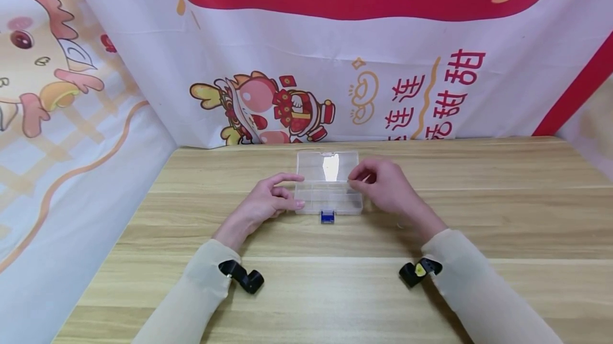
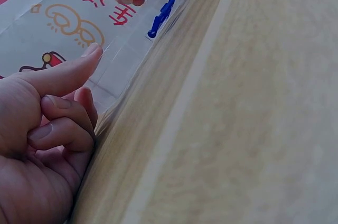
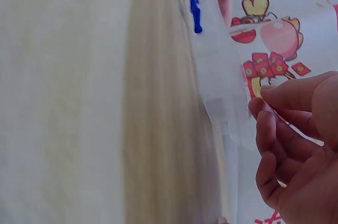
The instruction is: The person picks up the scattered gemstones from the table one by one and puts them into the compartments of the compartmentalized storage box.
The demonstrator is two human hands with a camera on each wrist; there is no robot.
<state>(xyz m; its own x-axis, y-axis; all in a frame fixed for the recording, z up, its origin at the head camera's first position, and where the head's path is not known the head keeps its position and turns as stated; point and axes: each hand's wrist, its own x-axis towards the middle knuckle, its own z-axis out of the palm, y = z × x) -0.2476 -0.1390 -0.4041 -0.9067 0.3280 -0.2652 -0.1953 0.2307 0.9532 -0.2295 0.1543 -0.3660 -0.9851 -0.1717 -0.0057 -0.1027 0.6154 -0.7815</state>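
A clear plastic compartment box (image 1: 325,203) with a blue latch (image 1: 328,217) lies on the table, its clear lid (image 1: 311,166) tipped back behind it. My left hand (image 1: 268,198) holds the box's left side, thumb at the near left rim and index finger by the hinge, the other fingers curled. My right hand (image 1: 383,184) is over the right side of the box, thumb and index fingertips together. In the left wrist view a small yellowish piece (image 2: 127,0) shows between those fingertips; its kind cannot be made out.
The wood-grain table (image 1: 316,291) reaches back to a printed white and red cloth (image 1: 306,41). A small clear thing (image 1: 401,225) lies near the right wrist. Black wrist cameras (image 1: 241,276) sit on both sleeves.
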